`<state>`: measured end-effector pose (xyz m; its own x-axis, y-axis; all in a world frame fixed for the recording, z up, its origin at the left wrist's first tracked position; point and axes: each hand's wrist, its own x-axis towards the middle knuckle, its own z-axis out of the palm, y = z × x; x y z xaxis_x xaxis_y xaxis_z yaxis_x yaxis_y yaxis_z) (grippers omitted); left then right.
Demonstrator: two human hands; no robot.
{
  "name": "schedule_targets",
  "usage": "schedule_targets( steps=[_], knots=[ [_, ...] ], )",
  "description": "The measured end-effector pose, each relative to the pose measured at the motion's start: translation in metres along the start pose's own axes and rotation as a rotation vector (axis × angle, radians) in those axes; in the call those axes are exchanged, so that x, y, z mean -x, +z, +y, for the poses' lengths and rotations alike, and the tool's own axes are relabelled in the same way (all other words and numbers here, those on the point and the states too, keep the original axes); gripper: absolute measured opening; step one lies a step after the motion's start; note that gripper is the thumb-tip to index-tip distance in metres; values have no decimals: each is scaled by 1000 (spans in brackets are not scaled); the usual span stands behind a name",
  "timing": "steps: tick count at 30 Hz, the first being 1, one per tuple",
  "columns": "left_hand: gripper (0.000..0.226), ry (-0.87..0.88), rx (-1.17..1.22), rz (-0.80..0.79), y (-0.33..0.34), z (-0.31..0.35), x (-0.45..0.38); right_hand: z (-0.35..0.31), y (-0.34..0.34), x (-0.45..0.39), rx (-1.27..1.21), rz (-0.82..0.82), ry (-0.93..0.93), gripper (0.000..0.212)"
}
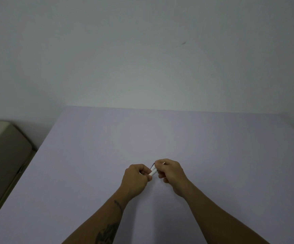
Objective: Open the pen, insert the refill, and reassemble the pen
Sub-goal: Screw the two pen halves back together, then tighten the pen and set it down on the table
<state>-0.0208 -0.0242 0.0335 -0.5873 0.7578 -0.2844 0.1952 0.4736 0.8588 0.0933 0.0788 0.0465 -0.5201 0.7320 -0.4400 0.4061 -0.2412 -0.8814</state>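
Head view: both hands meet above the table [213, 138], left hand [136, 180] and right hand [171, 173] each pinching an end of the white pen [153, 170] between them.

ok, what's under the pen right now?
Only bare pale lilac tabletop shows beneath the slim white pen, held between left hand and right hand. Fingers cover both pen ends; anything directly under the hands is hidden.

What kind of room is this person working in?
Probably a plain indoor room, maybe a home or office corner: a bare pale table against a blank wall, with a beige box-like object beside it. Nothing shows more.
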Motion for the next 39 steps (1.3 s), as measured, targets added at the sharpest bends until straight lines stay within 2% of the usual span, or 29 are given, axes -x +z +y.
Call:
schedule_targets(
  steps=[2,5,8,11,13,16,18,20,24,28,32,35,39],
  knots=[
    [20,-2,7,3,-2,1,-1,1,-3,0,-68,-44,-5,13],
    [17,-2,16,-7,-1,3,0,3,-4,-2,-7,30,-46,14],
    [18,12,20,-8,2,5,1,4,0,-1,79,108,-52,30],
    [17,17,29,-7,3,6,2,2,3,1,144,144,-35,34],
    [18,12,31,-3,3,5,3,2,2,2,89,99,-9,36],
    [18,5,23,4,2,4,3,0,-3,4,-169,-26,90,18],
    [16,2,20,8,2,2,4,0,-8,5,-292,-105,156,19],
    [17,-1,25,6,3,1,5,2,-11,6,-314,-138,174,22],
    [15,-10,28,2,7,0,7,6,-9,8,-222,-34,136,21],
    [15,5,13,22,11,-2,8,7,-2,5,-103,75,94,37],
    [15,31,-58,90,15,-4,8,7,6,3,-23,149,81,30],
    [16,38,-114,144,17,-7,9,9,8,-1,4,152,68,27],
    [17,11,-107,171,14,-13,8,10,4,-5,52,75,42,16]
  ],
)
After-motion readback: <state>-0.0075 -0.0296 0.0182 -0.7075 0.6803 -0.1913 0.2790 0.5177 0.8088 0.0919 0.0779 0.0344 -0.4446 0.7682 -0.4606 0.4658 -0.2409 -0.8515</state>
